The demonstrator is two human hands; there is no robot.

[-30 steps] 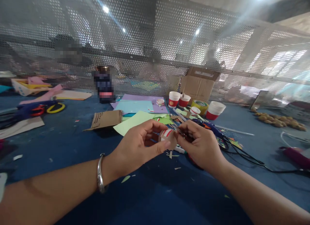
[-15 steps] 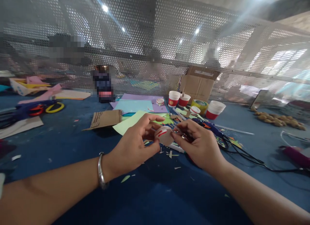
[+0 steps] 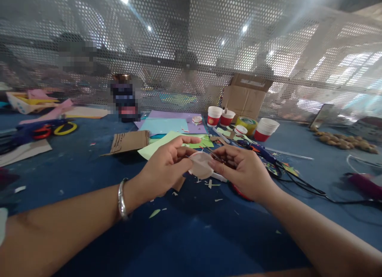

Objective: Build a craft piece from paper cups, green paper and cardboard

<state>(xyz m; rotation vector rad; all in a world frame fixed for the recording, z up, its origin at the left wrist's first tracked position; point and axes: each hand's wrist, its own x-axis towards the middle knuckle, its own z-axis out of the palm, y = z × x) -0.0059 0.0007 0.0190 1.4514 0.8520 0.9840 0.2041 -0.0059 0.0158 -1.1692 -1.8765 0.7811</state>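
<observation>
Low over the table, my left hand (image 3: 170,165) pinches the edge of a round, pale paper cup base (image 3: 201,165), its flat face toward me. My right hand (image 3: 241,169) is closed around scissors (image 3: 241,192); a red handle shows beneath the palm and thin metal blades point at the disc. The right thumb touches the disc's right edge. Fingers hide most of the scissors. Behind the hands are light green paper (image 3: 158,146) and a white pen-like stick (image 3: 219,177), partly covered by the right hand.
Red-and-white paper cups (image 3: 214,117), yellow tape (image 3: 247,124) and a cardboard box (image 3: 247,96) stand at the back. A blue glue gun (image 3: 262,152) with a black cord lies right. Corrugated cardboard (image 3: 129,142) and yellow-handled scissors (image 3: 65,128) lie left. Paper scraps (image 3: 210,184) litter the table.
The cup base has turned in my fingers, so its flat round face now shows instead of its red-striped side. A brown scrap now shows below my left hand.
</observation>
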